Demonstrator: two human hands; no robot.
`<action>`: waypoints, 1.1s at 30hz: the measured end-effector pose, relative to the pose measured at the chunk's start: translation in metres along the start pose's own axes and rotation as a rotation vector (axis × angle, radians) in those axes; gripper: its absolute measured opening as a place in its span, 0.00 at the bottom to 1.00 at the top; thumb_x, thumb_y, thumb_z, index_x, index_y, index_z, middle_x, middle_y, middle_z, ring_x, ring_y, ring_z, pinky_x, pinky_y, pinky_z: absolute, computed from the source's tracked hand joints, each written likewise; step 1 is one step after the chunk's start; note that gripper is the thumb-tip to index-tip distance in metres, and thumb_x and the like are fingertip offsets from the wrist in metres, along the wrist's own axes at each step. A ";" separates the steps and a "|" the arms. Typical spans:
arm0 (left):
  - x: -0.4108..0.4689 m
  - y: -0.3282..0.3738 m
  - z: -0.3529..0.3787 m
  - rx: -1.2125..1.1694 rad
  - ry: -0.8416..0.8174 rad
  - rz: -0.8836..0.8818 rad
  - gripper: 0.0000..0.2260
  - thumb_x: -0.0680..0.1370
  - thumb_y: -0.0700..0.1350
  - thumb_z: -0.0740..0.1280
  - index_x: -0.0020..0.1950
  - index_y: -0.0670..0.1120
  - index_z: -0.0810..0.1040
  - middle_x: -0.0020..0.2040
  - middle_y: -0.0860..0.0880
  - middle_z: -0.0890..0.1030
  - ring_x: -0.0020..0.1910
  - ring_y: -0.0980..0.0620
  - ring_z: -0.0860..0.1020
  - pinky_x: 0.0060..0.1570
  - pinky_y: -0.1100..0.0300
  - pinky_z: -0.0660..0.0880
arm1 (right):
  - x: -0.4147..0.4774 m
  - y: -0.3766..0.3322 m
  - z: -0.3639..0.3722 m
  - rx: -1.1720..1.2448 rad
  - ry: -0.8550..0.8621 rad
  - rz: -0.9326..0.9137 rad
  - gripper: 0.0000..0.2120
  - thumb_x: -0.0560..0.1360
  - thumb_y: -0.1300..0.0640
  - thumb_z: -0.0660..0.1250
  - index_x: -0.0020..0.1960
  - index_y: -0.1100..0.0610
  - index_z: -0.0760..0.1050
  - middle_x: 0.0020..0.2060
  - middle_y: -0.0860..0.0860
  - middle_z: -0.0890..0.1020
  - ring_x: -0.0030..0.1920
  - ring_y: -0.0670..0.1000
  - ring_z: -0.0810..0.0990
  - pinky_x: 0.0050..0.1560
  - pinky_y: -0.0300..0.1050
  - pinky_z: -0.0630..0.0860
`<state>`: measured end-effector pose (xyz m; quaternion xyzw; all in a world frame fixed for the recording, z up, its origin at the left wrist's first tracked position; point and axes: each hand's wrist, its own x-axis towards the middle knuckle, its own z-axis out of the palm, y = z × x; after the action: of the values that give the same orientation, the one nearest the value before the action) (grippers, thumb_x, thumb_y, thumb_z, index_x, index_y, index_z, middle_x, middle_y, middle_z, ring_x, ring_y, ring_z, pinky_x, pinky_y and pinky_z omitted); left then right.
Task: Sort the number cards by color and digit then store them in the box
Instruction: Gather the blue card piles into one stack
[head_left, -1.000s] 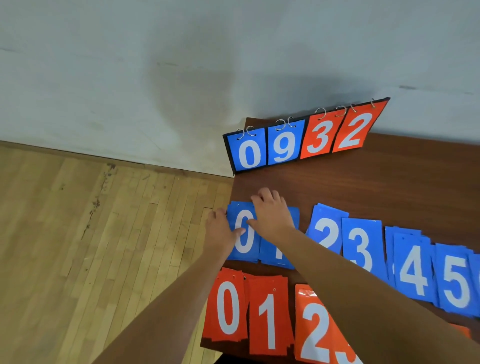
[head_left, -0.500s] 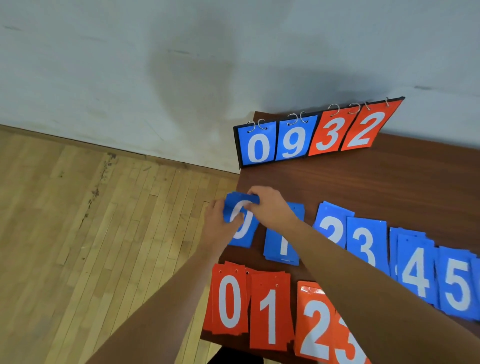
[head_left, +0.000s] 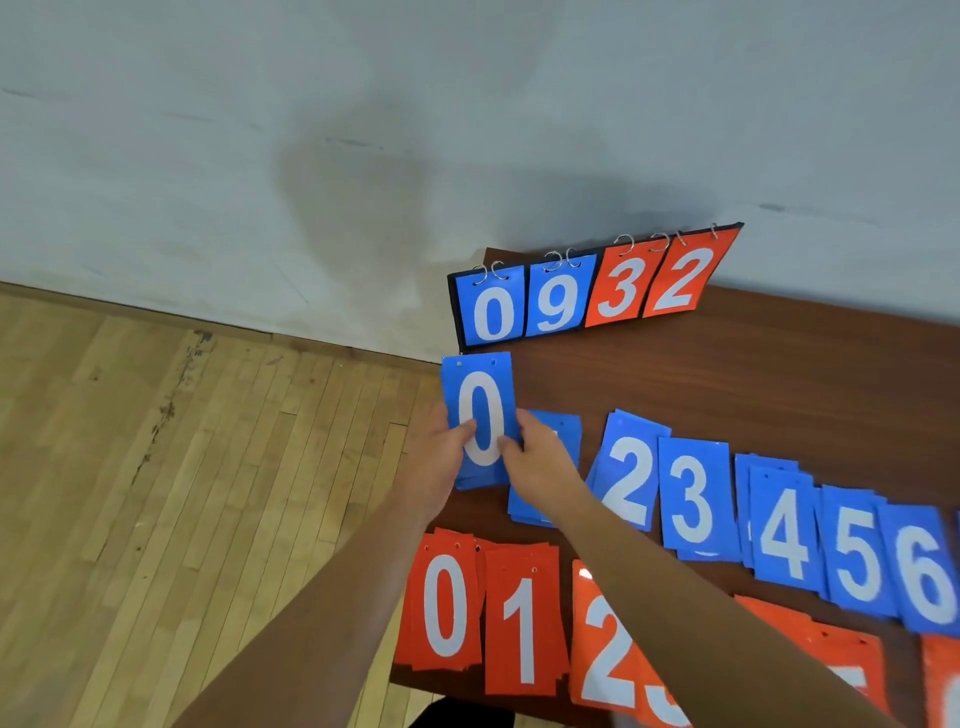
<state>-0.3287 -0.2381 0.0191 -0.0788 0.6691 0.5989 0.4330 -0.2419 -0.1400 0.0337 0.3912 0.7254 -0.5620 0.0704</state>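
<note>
Left hand (head_left: 435, 465) and right hand (head_left: 543, 462) both pinching blue 0 cards (head_left: 480, 387), holding them upright near table (head_left: 753, 384) edge; seemingly several stacked.

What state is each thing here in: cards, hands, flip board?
blue 0 cards: held up off the table, pinched at both sides.
left hand: pinches the blue 0 cards.
right hand: pinches the blue 0 cards.
blue 1 stack: lying flat, partly hidden by the right hand.
scoreboard: standing, showing 0 9 3 2.

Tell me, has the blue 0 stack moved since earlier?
Yes. The blue 0 stack rose from beside the blue 1 pile toward the scoreboard, gripped by left hand and right hand.
</note>
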 end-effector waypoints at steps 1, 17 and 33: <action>0.001 -0.002 -0.001 0.029 0.043 -0.002 0.11 0.81 0.40 0.65 0.61 0.49 0.78 0.49 0.51 0.85 0.49 0.49 0.84 0.52 0.50 0.81 | 0.000 0.004 -0.002 -0.028 0.008 0.012 0.14 0.82 0.56 0.58 0.67 0.55 0.70 0.48 0.46 0.78 0.42 0.42 0.76 0.37 0.30 0.70; 0.009 -0.043 -0.019 0.553 0.207 0.029 0.15 0.81 0.45 0.66 0.67 0.45 0.70 0.54 0.47 0.80 0.44 0.51 0.82 0.33 0.64 0.78 | 0.020 0.043 0.005 -0.547 0.378 0.436 0.34 0.71 0.46 0.74 0.66 0.61 0.63 0.64 0.62 0.70 0.64 0.60 0.71 0.63 0.50 0.69; 0.004 -0.034 0.016 0.228 0.014 -0.010 0.08 0.81 0.46 0.64 0.59 0.55 0.76 0.54 0.49 0.84 0.51 0.48 0.84 0.54 0.41 0.80 | 0.003 0.048 -0.037 0.226 0.290 0.168 0.17 0.76 0.54 0.71 0.63 0.55 0.72 0.55 0.49 0.81 0.52 0.48 0.80 0.44 0.43 0.78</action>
<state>-0.3023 -0.2312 -0.0068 -0.0364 0.7353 0.5163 0.4375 -0.2005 -0.1030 0.0087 0.5325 0.6251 -0.5697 -0.0322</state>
